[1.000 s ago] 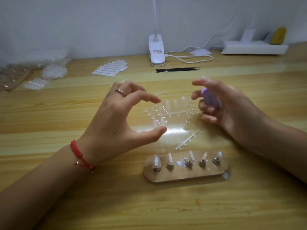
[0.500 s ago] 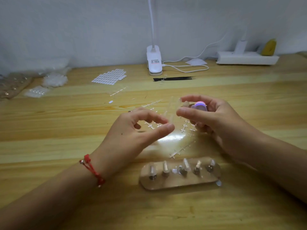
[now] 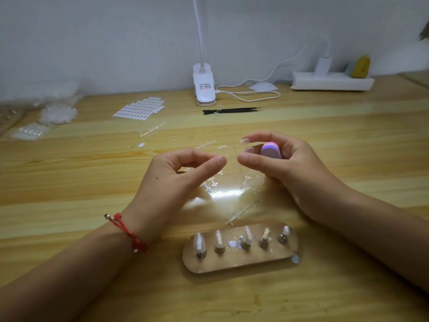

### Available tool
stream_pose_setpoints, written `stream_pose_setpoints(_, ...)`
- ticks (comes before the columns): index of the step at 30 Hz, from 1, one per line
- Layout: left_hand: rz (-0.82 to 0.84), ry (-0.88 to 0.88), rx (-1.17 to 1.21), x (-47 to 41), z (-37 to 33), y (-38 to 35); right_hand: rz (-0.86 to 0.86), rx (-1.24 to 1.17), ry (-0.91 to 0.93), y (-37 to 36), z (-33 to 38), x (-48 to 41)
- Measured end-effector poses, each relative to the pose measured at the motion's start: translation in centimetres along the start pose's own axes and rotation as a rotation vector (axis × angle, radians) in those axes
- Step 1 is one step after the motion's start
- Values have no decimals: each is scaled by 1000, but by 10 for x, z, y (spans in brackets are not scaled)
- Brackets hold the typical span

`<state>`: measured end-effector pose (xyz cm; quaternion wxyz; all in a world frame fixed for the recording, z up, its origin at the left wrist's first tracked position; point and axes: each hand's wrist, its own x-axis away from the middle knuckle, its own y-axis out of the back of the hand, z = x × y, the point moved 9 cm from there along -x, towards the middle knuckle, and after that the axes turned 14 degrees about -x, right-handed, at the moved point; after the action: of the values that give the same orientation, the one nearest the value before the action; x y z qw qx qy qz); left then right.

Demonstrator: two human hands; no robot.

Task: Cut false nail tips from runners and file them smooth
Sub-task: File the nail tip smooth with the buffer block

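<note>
A: How far along is it?

B: Partway, I'd judge. The wooden stand (image 3: 239, 263) at the lower centre of the frame carries five pegs, and each seems to have a clear tip mounted on it. Bare runners (image 3: 241, 211) lie on the bench (image 3: 92, 182) just above the stand and below the hands, their tips apparently already cut off.

A: And the hands?

B: The left hand (image 3: 183, 175) has forefinger and thumb drawn together in a pinch, the other fingers curled under. The right hand (image 3: 285, 166) grips a pink-and-purple file block (image 3: 271, 151) in its curled fingers, with thumb and forefinger reaching across toward the other hand's pinch.

A: What's between them?

B: A clear tip (image 3: 232, 151), faint against the wood — it looks pinched by the left fingertips and touched by the right ones, held above the bench at mid-frame. Whether it is free of its runner I can't tell.

A: So what's left?

B: Filing this one, most likely, since the block isn't on it yet. Beyond that, bags of clear tips (image 3: 58, 113) sit at the upper left, so more stock may be waiting. No cutter is visible — only black tweezers (image 3: 232, 110) lying near the lamp base (image 3: 204, 89) at the upper centre.
</note>
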<state>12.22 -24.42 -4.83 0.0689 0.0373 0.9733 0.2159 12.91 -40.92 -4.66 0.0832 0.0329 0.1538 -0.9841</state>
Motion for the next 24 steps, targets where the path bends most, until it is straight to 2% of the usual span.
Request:
stream_pose_setpoints(18, 92, 9, 46, 2, 4, -4, 97, 31, -28, -9, -2, 1)
stream_pose_setpoints(24, 119, -8, 45, 3, 3, -5, 116, -28, -127, -10, -9, 1)
